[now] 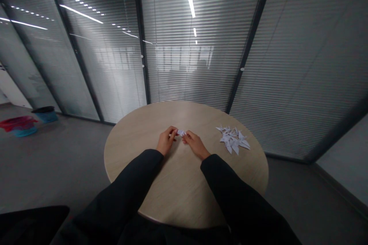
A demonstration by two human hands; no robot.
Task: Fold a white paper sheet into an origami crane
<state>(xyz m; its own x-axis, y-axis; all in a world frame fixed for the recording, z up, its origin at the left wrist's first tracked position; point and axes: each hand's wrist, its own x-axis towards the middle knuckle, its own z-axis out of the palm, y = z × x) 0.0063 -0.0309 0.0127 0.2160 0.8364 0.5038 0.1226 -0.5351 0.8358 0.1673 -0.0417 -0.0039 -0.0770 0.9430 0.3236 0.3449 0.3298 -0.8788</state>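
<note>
A glass office partition with grey slatted blinds [189, 65] stands behind a round, pale wood-grain bench [135, 153] on a grey carpeted floor [63, 160], with strip ceiling lights reflected in the panes. Far left, beside the glass, a blue bin with a black rim [45, 115] stands near a blue tub draped in red plastic [20, 127]. A person in black sleeves [126, 187] reaches across the bench. The left hand [166, 141] and right hand [195, 144] are both nearly closed, their fingertips pinching a small folded white paper piece [181, 133] between them, near the middle of the bench. To the right, just beyond the right hand, a loose heap of pointed white folded paper shapes [233, 139] lies on the bench, not touching either hand.
</note>
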